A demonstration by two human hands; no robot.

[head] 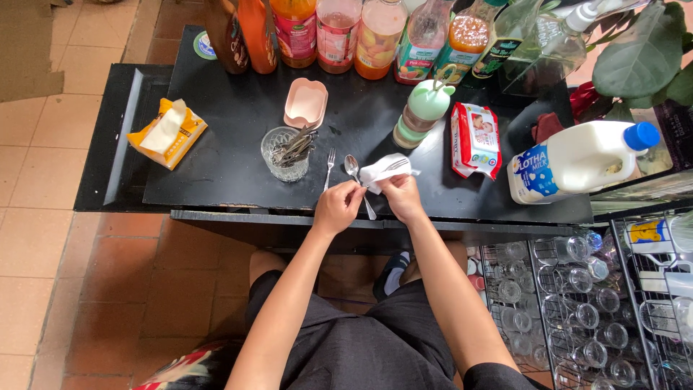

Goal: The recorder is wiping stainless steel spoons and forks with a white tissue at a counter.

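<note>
White tissue (380, 172) is wrapping a fork (393, 165) whose tines are pointing right, long axis across the black table (238, 130); right hand (401, 198) and left hand (337, 206) are pinching it closed-fingered.

A metal fork (393, 165) lies wrapped in a white tissue (380, 173).

left hand (336, 207): fingers pinched | right hand (401, 196): closed, gripping | both forearms extended forward
</note>
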